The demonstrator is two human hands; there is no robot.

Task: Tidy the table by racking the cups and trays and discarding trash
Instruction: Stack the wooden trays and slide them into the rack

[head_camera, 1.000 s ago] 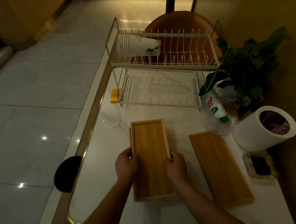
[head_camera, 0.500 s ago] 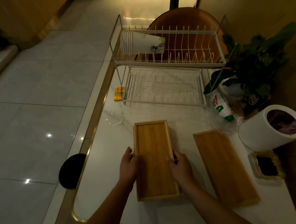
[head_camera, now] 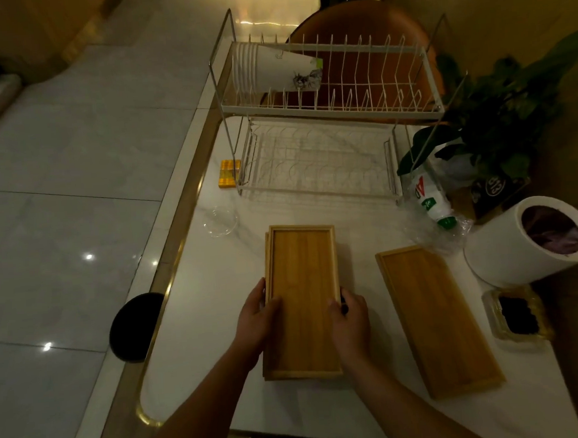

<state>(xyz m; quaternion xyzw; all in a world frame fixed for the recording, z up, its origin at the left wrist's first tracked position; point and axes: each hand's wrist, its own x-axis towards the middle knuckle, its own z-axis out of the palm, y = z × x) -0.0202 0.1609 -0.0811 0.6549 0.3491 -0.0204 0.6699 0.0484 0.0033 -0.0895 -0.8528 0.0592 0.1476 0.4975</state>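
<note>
A stack of wooden trays (head_camera: 301, 286) lies in the middle of the white table (head_camera: 220, 326). My left hand (head_camera: 257, 318) grips its left long edge and my right hand (head_camera: 351, 320) grips its right long edge. A single wooden tray (head_camera: 434, 314) lies to the right, angled. A two-tier white wire rack (head_camera: 328, 110) stands at the far end, with a stack of white paper cups (head_camera: 270, 69) lying sideways on its upper tier. A white trash bin (head_camera: 508, 251) tilts at the right edge.
A clear plastic lid (head_camera: 220, 221) and a small yellow block (head_camera: 230, 173) lie left of the rack. A plastic bottle (head_camera: 431, 200) on crumpled wrap, a potted plant (head_camera: 505, 108) and a small plastic container with dark contents (head_camera: 516, 312) crowd the right side. A brown chair (head_camera: 362, 18) stands behind the rack.
Both hands have stayed on the stacked trays' long edges, shifting slightly forward along them. The view has moved a little closer to the table.
</note>
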